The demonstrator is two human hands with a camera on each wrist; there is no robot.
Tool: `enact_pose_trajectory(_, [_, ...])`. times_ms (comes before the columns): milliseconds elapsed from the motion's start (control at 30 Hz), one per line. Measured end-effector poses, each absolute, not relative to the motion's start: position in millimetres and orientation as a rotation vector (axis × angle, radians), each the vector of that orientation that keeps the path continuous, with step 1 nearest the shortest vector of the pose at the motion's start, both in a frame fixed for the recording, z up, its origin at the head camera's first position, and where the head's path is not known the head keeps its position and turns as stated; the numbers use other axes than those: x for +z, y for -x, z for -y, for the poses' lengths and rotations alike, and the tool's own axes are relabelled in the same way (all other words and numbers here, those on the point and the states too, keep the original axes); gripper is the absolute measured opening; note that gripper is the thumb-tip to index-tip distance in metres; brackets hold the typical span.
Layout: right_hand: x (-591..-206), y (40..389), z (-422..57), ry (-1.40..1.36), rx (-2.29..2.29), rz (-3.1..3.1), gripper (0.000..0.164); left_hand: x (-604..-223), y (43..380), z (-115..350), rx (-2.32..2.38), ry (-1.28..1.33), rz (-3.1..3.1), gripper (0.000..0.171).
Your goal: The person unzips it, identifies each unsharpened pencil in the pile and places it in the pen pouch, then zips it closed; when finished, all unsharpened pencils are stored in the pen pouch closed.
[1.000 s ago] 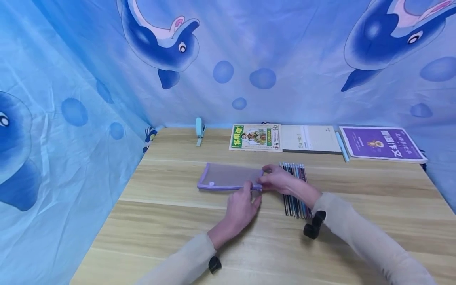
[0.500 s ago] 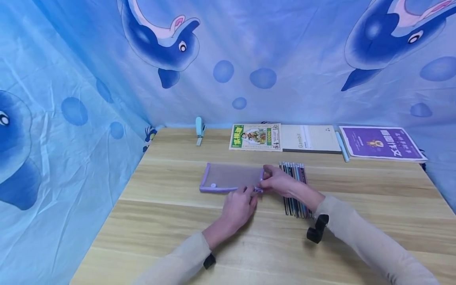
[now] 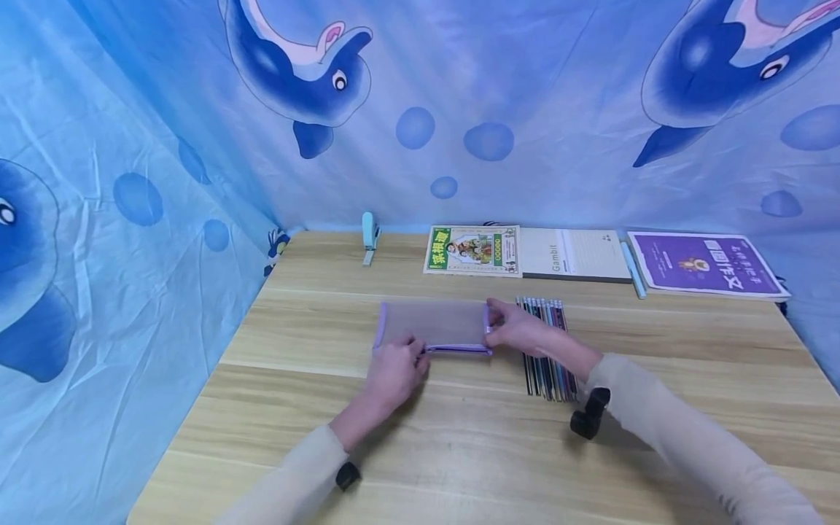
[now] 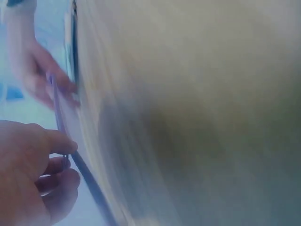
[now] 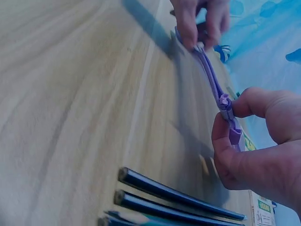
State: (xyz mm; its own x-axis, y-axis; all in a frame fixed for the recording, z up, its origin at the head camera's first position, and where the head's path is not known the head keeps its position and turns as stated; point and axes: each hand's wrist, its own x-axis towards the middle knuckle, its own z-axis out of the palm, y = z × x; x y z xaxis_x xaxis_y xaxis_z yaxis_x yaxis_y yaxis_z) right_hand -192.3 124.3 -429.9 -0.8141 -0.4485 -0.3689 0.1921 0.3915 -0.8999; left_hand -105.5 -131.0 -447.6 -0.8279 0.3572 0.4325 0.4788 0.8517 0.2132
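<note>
So the purple-edged pouch (image 3: 436, 321) is laid out mid-bench (image 3: 459, 452), just left of a row of pencils (image 3: 549, 375), with its zipper edge (image 3: 459, 349) facing the person. Something tiny, most likely the zipper pull (image 4: 66, 161), is pinched by the fingers of the left hand (image 3: 396, 370). The right-hand end of the pouch is gripped between thumb and fingers of the right hand (image 3: 518, 329), near the zipper corner. The zipper looks parted between the two hands.

Biggest worry imo: if that corner gets lost, the whole pouch could be dragged left instead of the slider being run along. The hold on the pull is pretty small too, so it could be slipped off if it's yanked. And if the edge isn't kept straight and taut, the thin fabric might be snagged in the teeth, with things probably made worse by forcing it.

Also, the pencils are crossed over by the right wrist. Whether they're being touched can't be told, but if the arm or the black wrist camera (image 3: 589, 417) is dropped, that neat row could easily be knocked and scattered.
</note>
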Motion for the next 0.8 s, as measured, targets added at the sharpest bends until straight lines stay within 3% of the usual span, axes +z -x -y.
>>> enact_pose_trajectory(233, [-429,200,-131,0.223,-1.38,-2.099,0.105,-447,97,198,-0.312,0.446,2.631,0.018])
enact_pose_trajectory(433, [-422,203,-127,0.271,-1.311,-2.147,0.102,-444,93,212,-0.252,0.456,2.706,0.017])
enact_pose_trajectory(600, [-421,206,-123,0.291,-1.303,-2.159,0.096,-438,93,201,-0.126,0.467,2.843,0.04])
enact_pose_trajectory(800, [-424,210,-122,0.368,-1.227,-2.206,0.093,-430,115,177,-0.316,0.752,2.953,0.066])
